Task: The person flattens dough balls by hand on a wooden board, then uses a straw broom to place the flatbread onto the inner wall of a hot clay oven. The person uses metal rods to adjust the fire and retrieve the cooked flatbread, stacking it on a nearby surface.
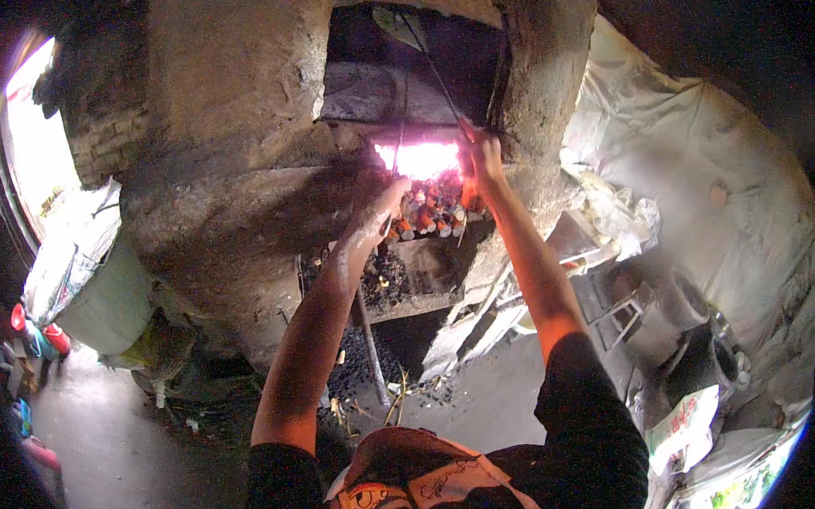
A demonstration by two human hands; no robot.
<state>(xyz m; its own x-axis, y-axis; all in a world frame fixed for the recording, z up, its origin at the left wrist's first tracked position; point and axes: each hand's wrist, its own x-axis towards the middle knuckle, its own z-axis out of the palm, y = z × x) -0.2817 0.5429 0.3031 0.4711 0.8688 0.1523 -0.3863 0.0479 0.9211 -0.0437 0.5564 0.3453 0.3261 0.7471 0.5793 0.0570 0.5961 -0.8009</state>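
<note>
A clay oven with a rectangular upper opening stands before me. My right hand grips a long thin rod, whose far end reaches a pale oval piece inside the opening. I cannot tell whether that piece is a blade or food. In my left hand is another thin rod, slanting up towards the opening, its tip blurred. Between and just beyond my hands a fire glares white. Glowing fuel pieces with pale ends lie packed in the mouth below it.
Dark ash and coals fill a recess under the fire, and a pole leans there. At left stands a pale covered bin. Plastic sheeting drapes the right side, above dark round vessels and a printed bag.
</note>
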